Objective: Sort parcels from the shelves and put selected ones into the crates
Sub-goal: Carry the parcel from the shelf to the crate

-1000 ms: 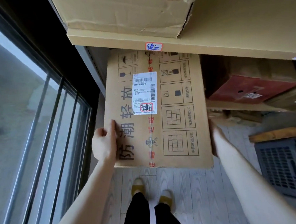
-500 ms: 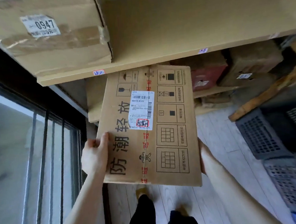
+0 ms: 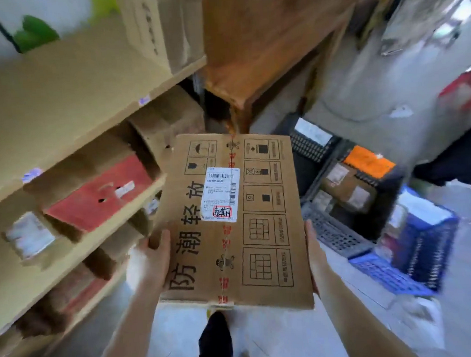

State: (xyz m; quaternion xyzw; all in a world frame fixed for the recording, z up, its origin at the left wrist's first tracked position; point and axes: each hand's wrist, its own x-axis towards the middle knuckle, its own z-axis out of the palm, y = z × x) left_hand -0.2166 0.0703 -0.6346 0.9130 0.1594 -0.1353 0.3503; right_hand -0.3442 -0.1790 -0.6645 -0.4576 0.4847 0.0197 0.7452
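Observation:
A large flat brown cardboard parcel (image 3: 260, 232), printed with black characters and handling symbols and bearing a white shipping label, is held level in front of me, clear of the shelves. My left hand (image 3: 151, 262) grips its left edge with the thumb on top. My right hand (image 3: 313, 245) presses against its right edge, fingers hidden under the box. Black crates (image 3: 333, 235) stand on the floor to the right; one holds several parcels. A blue crate (image 3: 389, 276) beside them holds more parcels.
Wooden shelves (image 3: 65, 106) on the left carry a red box (image 3: 96, 196) and other brown boxes. A wooden table (image 3: 261, 51) stands behind. Another person's dark trousers (image 3: 461, 157) show at the right edge. My own legs are below the parcel on pale floor.
The parcel has come fully off the shelf and swung right with my view, away from the window. The crates now lie just right of it. Both hands keep their grip.

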